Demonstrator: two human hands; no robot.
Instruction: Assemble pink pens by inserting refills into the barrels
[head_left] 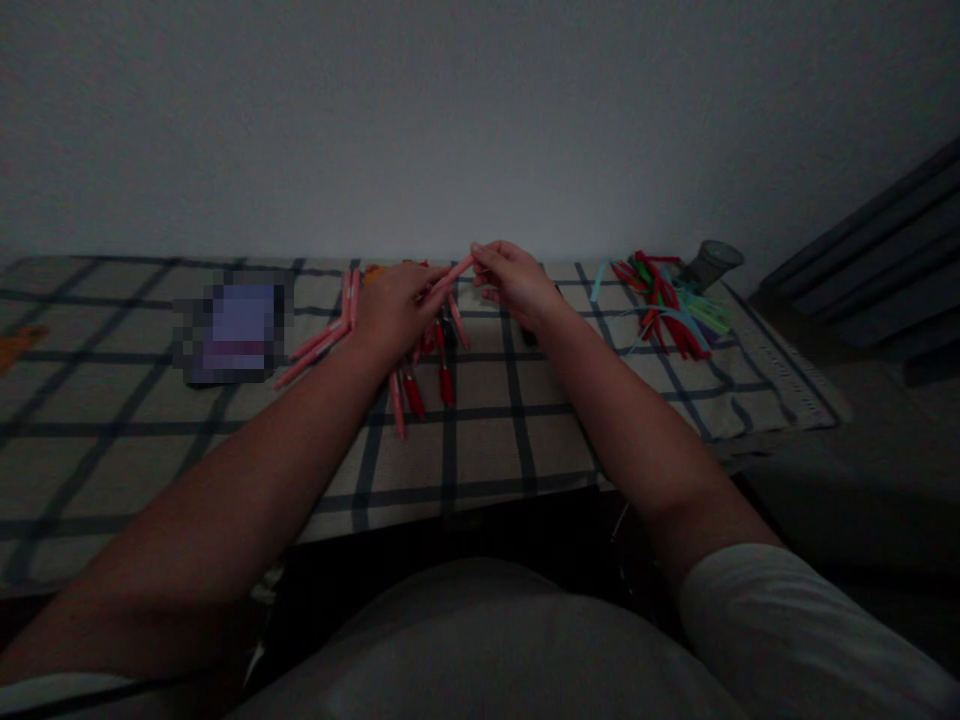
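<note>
Between my two hands, over the middle of the table, a slim pink pen-like stick [460,268] slants up to the right. My right hand [517,282] pinches its upper end between thumb and fingertips. The lower end lies at the fingers of my left hand [394,308], which are closed around it. Below and beside my left hand are several more pink sticks [315,352], partly hidden by it. Several red-tipped pieces [446,383] lie on the cloth under my hands. A dark object [529,335] is mostly covered by my right wrist.
A checked cloth [487,450] covers the table, which meets a plain wall [480,130]. On the left sits a blurred-out, phone-like device [240,330], with something orange [22,345] beyond it. Colourful strips [675,315] lie on the right beside a grey cup [712,262].
</note>
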